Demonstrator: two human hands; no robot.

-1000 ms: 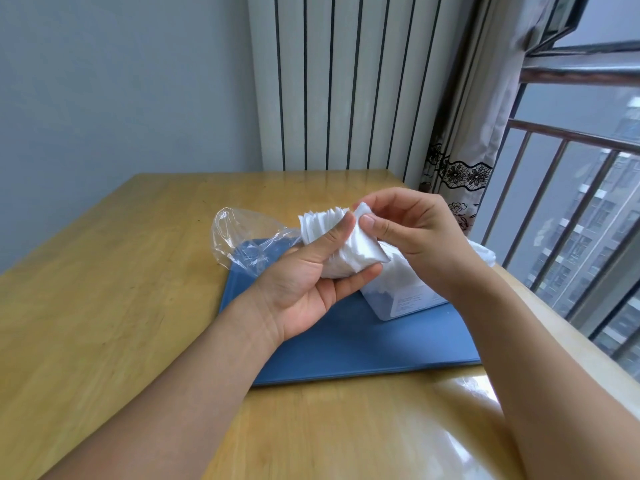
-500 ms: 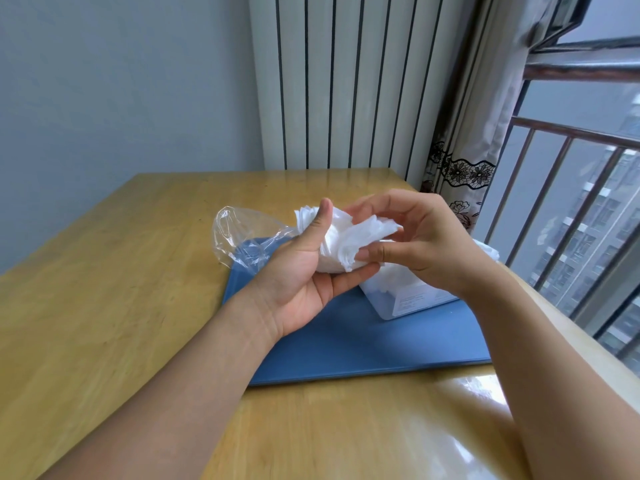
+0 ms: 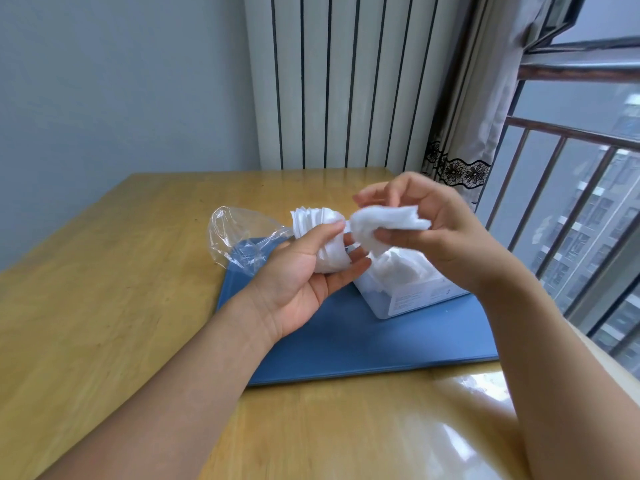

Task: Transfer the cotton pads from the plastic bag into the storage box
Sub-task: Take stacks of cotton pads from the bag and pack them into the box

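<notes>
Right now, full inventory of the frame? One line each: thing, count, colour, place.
Stack of square cotton pads: one stack, white, in the left hand.
Loose cotton pads: a small bunch, white, pinched in the right hand above the box.
Crinkled clear plastic bag: one, transparent, trailing left from the stack.
Translucent plastic storage box: one, whitish, on the mat, pads inside.
Flat blue mat: one, on the table.
Wooden table: one, light brown.
Ribbed radiator: one, white, rear wall.
Curtain: one, beige, by the window.
Left hand: gripping the stack.
Right hand: pinching pads.
</notes>
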